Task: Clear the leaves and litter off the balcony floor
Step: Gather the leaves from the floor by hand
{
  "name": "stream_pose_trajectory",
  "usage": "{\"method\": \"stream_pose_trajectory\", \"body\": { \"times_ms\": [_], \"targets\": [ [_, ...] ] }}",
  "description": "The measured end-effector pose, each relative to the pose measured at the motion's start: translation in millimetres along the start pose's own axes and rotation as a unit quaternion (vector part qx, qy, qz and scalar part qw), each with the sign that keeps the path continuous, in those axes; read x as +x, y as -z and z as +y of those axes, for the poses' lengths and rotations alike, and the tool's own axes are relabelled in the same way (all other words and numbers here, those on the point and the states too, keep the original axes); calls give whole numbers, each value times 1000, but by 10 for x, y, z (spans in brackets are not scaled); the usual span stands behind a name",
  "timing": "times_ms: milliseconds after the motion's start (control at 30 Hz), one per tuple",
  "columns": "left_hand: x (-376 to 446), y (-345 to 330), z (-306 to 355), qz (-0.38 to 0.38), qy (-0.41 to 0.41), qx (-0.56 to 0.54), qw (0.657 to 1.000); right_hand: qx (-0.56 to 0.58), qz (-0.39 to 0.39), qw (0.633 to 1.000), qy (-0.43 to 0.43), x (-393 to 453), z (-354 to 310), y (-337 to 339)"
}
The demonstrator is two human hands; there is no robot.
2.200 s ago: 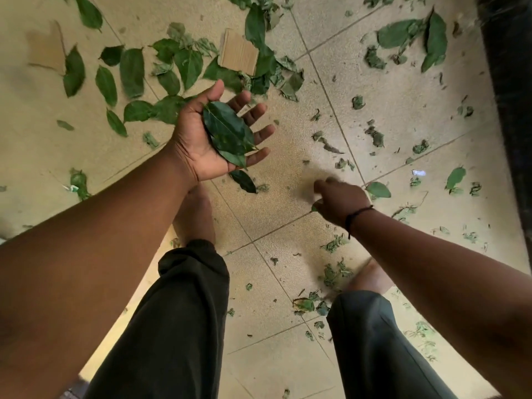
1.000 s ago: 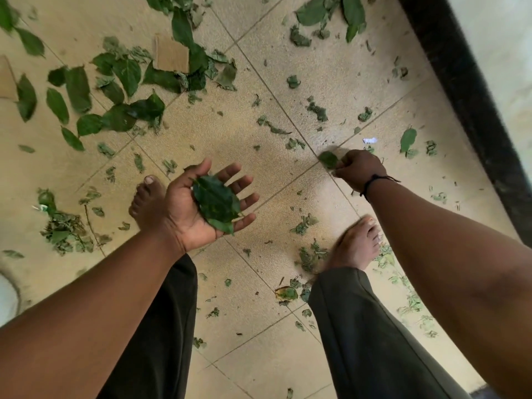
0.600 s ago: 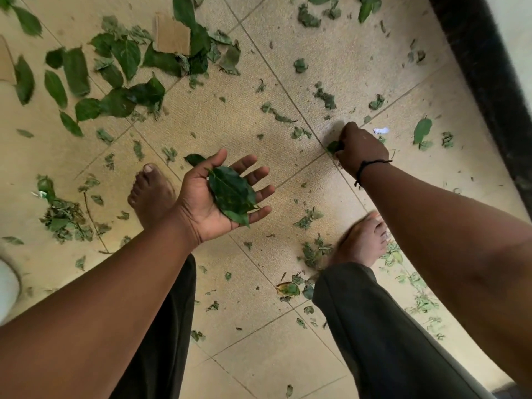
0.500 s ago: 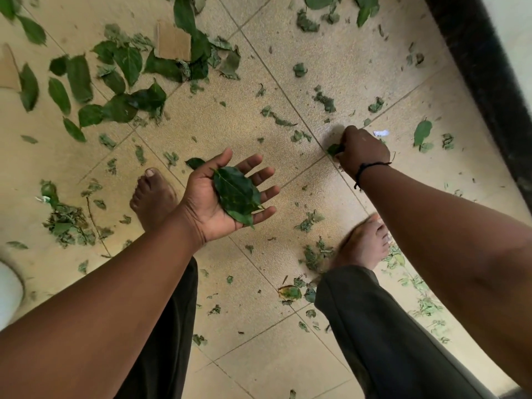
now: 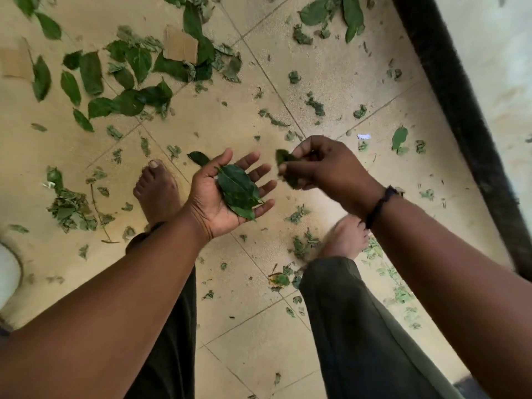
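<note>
My left hand (image 5: pixel 230 194) is palm up above the beige tiled floor (image 5: pixel 339 70), fingers spread, carrying a small stack of dark green leaves (image 5: pixel 237 191). Just right of it, my right hand (image 5: pixel 325 168) pinches a green leaf (image 5: pixel 283 158) between thumb and fingers, level with the left fingertips. A large cluster of whole leaves (image 5: pixel 129 79) lies on the floor at the upper left, more leaves (image 5: pixel 331 12) at the top. Torn leaf bits (image 5: pixel 69 205) are scattered all around. Two cardboard scraps (image 5: pixel 180 47) lie among them.
My bare feet stand on the tiles, left foot (image 5: pixel 157 191) and right foot (image 5: pixel 345 237), with leaf bits between them. A black skirting strip (image 5: pixel 466 116) runs along the wall on the right. A white object (image 5: pixel 8 272) shows at the left edge.
My right hand has lifted off the floor with a leaf and come left, up to the left hand's fingertips. The left hand has stayed palm up with its leaves.
</note>
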State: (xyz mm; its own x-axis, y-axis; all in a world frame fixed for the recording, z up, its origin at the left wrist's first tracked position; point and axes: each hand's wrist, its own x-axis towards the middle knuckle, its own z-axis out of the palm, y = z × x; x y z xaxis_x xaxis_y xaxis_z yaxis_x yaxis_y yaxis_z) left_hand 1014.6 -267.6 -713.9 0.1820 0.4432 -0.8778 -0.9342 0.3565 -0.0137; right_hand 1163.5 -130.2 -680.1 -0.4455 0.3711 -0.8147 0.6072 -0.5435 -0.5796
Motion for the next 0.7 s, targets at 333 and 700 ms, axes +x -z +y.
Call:
{"method": "stream_pose_trajectory", "body": {
  "times_ms": [333,700],
  "targets": [
    [-847,-207,-77,-78,-40,-135,987,-225,85,957,162,-870,-590,-721],
    [-1462,215,82,-183,-79,-229,953,-406,6,913,-46,535,-88,-995]
  ]
}}
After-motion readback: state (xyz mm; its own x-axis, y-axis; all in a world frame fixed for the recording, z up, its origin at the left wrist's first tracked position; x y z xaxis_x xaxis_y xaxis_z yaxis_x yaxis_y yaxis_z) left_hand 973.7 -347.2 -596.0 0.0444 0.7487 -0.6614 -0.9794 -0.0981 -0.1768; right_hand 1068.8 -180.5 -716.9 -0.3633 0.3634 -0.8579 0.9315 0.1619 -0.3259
